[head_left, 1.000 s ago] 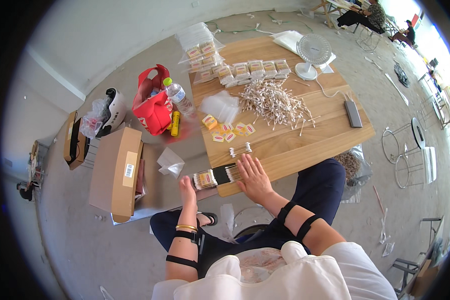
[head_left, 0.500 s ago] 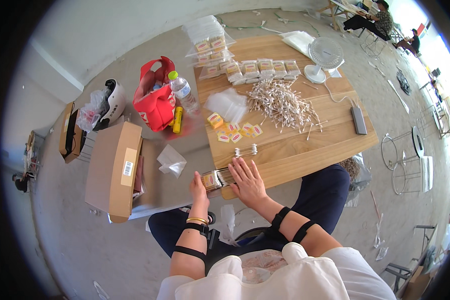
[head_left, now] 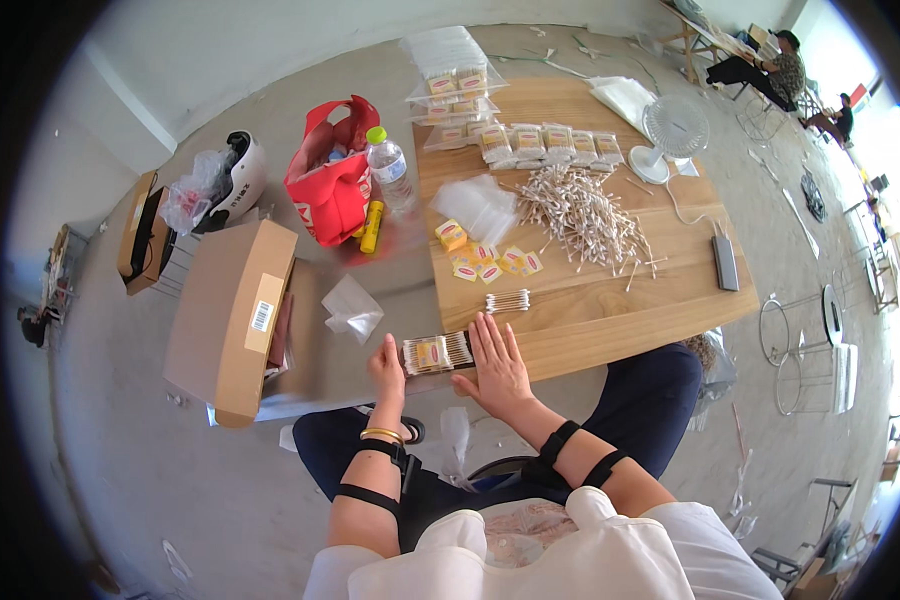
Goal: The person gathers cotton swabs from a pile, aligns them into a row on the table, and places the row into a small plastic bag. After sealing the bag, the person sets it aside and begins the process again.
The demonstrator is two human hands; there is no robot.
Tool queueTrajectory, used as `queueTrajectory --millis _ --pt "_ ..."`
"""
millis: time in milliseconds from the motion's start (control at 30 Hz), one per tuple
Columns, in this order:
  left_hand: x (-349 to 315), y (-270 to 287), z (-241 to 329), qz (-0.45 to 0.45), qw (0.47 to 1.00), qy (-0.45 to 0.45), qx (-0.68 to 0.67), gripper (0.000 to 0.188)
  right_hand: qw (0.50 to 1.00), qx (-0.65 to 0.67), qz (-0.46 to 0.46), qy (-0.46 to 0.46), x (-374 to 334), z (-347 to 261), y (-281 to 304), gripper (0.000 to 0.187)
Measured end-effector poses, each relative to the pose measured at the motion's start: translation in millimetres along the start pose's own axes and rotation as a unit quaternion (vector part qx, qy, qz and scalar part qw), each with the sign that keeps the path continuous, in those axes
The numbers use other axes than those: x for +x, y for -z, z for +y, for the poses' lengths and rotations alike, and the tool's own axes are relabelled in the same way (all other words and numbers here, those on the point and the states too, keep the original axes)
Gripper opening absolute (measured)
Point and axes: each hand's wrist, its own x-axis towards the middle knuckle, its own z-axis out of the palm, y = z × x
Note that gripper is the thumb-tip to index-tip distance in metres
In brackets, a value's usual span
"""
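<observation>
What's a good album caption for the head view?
Left hand and right hand flank a row of cotton swabs, a loose swab pile beyond on the wooden table.

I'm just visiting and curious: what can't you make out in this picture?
All in the head view:
- Palm of the right hand: hidden behind the back of that hand.
- Lower layers of the swab pile: covered by swabs on top.
- Most contents of the red bag: hidden by its sides.
- What the seated person at upper right is handling: too small.
</observation>
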Motion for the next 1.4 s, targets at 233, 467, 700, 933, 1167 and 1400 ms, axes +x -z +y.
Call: queueTrajectory --millis 233,467,700,933,1167,1400 --pt "-1.0 -5.5 -3.9 0.041 0.968 -0.207 0.136 0.047 0.999 -0.015 -0.039 0.015 10.8 -39.6 -6.7 0.099" --pt "4.2 7.7 7.8 -0.003 0.969 -0.161 0.189 0.044 0.991 0.107 -0.012 0.074 7.3 -6.9 2.4 0.086" --pt "-50.4 -28.5 76.8 0.000 0.896 -0.387 0.217 0.029 0.947 0.183 0.229 -0.132 -13.2 96.2 28.5 0.028" --pt "-75.8 -125.2 67.1 -0.158 0.774 -0.472 0.392 0.060 0.942 0.138 0.235 -0.197 1.4 152.0 42.8 0.032" --pt "-72.5 -124.9 48.0 -0.185 0.640 -0.480 0.571 0.086 0.976 0.020 0.113 -0.186 62.6 144.6 58.4 0.060" --pt "-101.9 -106.2 36.8 -0.239 0.658 -0.458 0.549 0.089 0.953 -0.051 0.078 -0.290 102.9 155.0 58.9 0.051"
